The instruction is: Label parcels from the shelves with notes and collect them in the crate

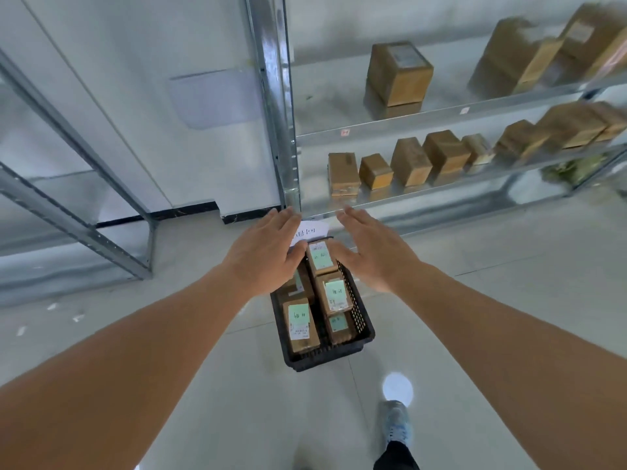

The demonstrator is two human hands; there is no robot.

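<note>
Both arms reach out over a black crate [359, 337] that sits on the pale floor [509, 300]. The left hand [263, 251] is flat, with its fingers straight and close together, and it holds nothing. The right hand [371, 247] is flat too, with its fingers straight and a bit apart, and it holds nothing. Both hands hang above the far end of the crate and hide part of it.

In the crate lie brown parcels [300, 329] packed side by side. 4 of them show a green note [298, 315] stuck on top. The notes have dark handwriting on them, but it is too small to read. Some parcels also have a white printed label, too small to read.

A white paper sign [314, 230] sticks up at the far end of the crate, between the 2 hands. It has big dark marks on it that I cannot read.

Behind the crate stands a metal shelf rack [383, 128]. Its low shelf holds a row of brown boxes [410, 162]. The shelf above holds more brown boxes [400, 74], some blurred. A tiny white tag [345, 132] with red marks sits on the shelf edge.

A blue shoe [397, 424] shows near the bottom, beside a bright spot of light on the floor.
</note>
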